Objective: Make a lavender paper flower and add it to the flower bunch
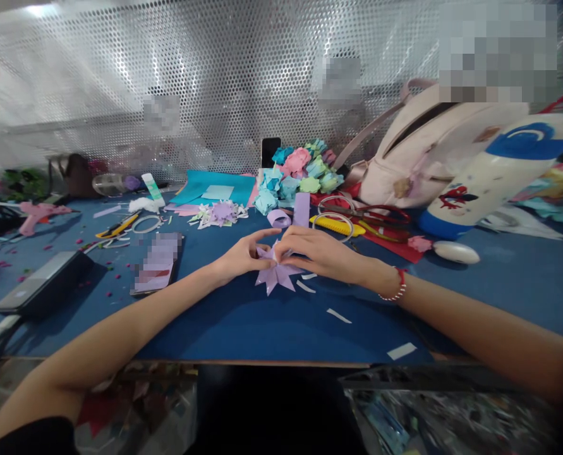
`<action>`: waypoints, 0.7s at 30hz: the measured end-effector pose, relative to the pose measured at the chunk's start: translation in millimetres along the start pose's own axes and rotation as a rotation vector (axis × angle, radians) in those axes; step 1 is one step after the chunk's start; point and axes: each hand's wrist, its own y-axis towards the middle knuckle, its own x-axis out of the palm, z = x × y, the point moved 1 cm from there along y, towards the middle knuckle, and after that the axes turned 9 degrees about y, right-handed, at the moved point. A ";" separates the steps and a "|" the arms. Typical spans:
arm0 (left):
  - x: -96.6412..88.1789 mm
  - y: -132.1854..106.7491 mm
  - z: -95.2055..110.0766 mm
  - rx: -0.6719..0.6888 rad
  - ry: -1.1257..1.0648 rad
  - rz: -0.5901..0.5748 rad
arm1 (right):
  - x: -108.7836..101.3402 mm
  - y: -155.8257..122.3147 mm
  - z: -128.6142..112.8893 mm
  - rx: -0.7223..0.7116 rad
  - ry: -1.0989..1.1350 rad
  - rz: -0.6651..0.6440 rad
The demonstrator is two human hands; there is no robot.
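A purple paper flower (275,278) with pointed petals is between my hands, just above the blue table. My left hand (244,254) pinches its left side with thumb and fingers. From the right, my right hand (316,251) reaches over its middle, fingers bent together at the centre; a small pale bit shows there, too small to name. Right behind my hands lie a curled purple paper strip (279,218) and a flat purple strip (302,210). Small white paper scraps (306,287) are scattered beside the flower.
Crumpled paper flowers (296,163) and a cutter (337,225) lie behind my hands. A phone (158,264) and a black box with a cable (44,281) are at left. A pink bag (397,161) and a large white-and-blue bottle (494,167) stand at right.
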 end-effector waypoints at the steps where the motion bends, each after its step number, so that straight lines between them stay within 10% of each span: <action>1: -0.1 -0.1 0.1 0.003 0.000 -0.002 | -0.3 0.2 -0.4 0.001 -0.005 0.003; 21: 0.9 1.3 -0.9 0.036 -0.040 -0.044 | -5.4 9.5 -8.4 -0.040 -0.046 -0.137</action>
